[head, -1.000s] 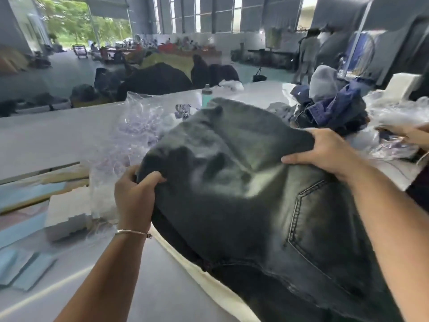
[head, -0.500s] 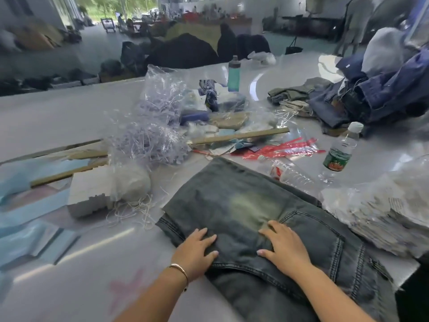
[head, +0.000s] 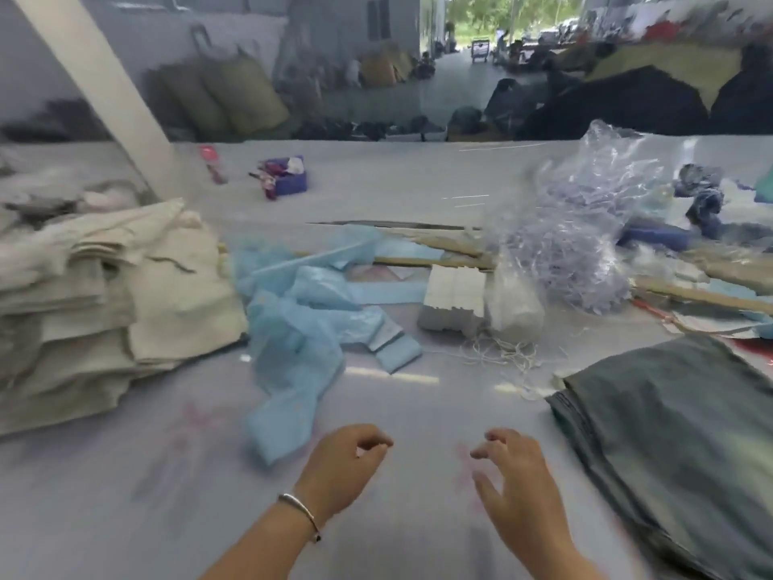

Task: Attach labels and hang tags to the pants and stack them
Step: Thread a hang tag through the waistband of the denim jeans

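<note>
Both hands, left [head: 341,468] and right [head: 516,475], hover loosely curled and empty over the surface [head: 146,475], apparently between garments, the dark jeans [head: 677,433] lying flat at right.

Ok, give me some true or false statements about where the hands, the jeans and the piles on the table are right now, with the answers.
1. Both hands are empty. True: the left hand and right hand hover over the table with loosely curled fingers and nothing in their grip.
2. The right hand presses on the dark jeans. False: the dark jeans lie apart, to its right.
3. A stack of folded cream pants sits at the left. True: stack of cream pants.
4. The blue plastic sheets lie on top of the jeans. False: the blue plastic sheets lie between the cream stack and the white foam block.
</note>
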Demonstrator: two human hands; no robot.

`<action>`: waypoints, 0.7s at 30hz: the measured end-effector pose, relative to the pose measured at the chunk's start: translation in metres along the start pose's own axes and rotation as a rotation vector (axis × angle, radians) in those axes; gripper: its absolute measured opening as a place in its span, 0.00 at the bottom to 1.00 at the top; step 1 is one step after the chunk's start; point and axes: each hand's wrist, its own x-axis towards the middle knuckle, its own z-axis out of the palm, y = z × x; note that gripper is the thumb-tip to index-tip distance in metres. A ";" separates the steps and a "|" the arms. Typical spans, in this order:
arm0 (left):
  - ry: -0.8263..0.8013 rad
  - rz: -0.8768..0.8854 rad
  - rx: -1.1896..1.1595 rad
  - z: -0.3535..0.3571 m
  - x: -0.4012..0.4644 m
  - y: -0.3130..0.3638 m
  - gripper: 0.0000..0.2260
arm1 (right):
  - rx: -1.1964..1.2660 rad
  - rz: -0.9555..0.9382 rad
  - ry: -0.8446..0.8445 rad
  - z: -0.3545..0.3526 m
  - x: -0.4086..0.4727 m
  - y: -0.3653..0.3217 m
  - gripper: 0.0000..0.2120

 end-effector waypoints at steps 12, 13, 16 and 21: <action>0.654 -0.177 0.109 -0.263 -0.016 -0.178 0.05 | -0.144 -0.231 -0.020 0.196 0.117 -0.242 0.42; 0.739 -0.130 0.180 -0.287 -0.009 -0.185 0.04 | -0.193 -0.220 -0.036 0.210 0.129 -0.256 0.45; 0.908 -0.077 0.399 -0.356 0.016 -0.200 0.06 | -0.356 -0.099 -0.203 0.247 0.163 -0.278 0.43; 0.784 -0.214 0.737 -0.458 0.084 -0.221 0.34 | -0.401 0.043 -0.293 0.270 0.201 -0.282 0.28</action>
